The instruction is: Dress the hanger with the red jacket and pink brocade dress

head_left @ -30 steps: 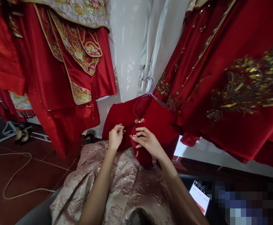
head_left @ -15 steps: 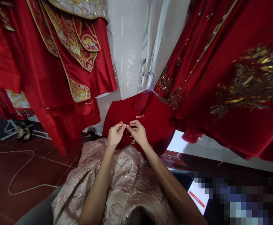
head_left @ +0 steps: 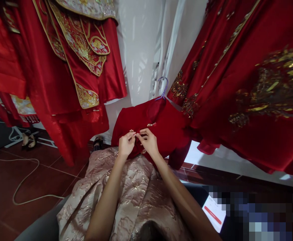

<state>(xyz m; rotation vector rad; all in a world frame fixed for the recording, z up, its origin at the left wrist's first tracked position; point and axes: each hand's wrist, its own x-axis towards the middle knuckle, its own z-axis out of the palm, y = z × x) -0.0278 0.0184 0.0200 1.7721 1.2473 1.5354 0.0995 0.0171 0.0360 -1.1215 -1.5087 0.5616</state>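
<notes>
A dark red velvety garment [head_left: 173, 125] lies over my lap on a purple hanger [head_left: 164, 88]. Small beaded fasteners run down its front, one beaded fastener [head_left: 151, 125] near the neckline and another [head_left: 143, 151] lower, close to my wrists. My left hand [head_left: 126, 144] and my right hand [head_left: 149, 142] meet at the middle of the garment, fingertips pinched close together. Between them shows a bit of beaded trim, probably a fastener, too small to make out fully. Beneath the garment, a shiny pink-gold brocade cloth [head_left: 98, 187] covers my legs.
Red embroidered gowns hang at the left [head_left: 86, 67] and right [head_left: 237, 83]. Behind is a white curtain [head_left: 136, 43]. On the tiled floor lie a pale cable [head_left: 18, 187] and black shoes [head_left: 28, 140]. A lit phone screen [head_left: 213, 212] is at lower right.
The view has shifted slightly, so everything sits a little further right. Both hands keep nearly the same pinching pose at the garment's front.
</notes>
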